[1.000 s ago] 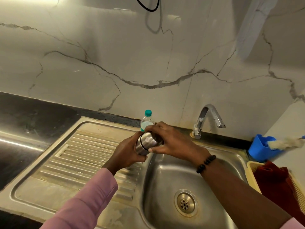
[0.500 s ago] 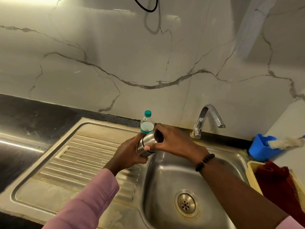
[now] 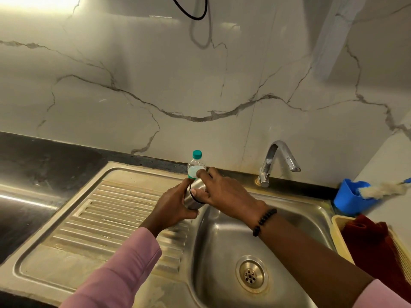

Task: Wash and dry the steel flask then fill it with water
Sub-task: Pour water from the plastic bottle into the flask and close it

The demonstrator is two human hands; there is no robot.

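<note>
At the centre of the frame, two hands hold a steel flask (image 3: pixel 195 194) tilted over the left edge of a dry-looking sink (image 3: pixel 224 247). The left hand (image 3: pixel 172 207) is wrapped around the flask's body; the right hand (image 3: pixel 222 193) is closed over its upper end, as if working the lid. The tap (image 3: pixel 278 161), upper right of the sink, is not running, so washing, drying and filling all appear still to come. Compared with a second ago, the flask sits a little more upright and the right hand's fingers have shifted over the top.
</note>
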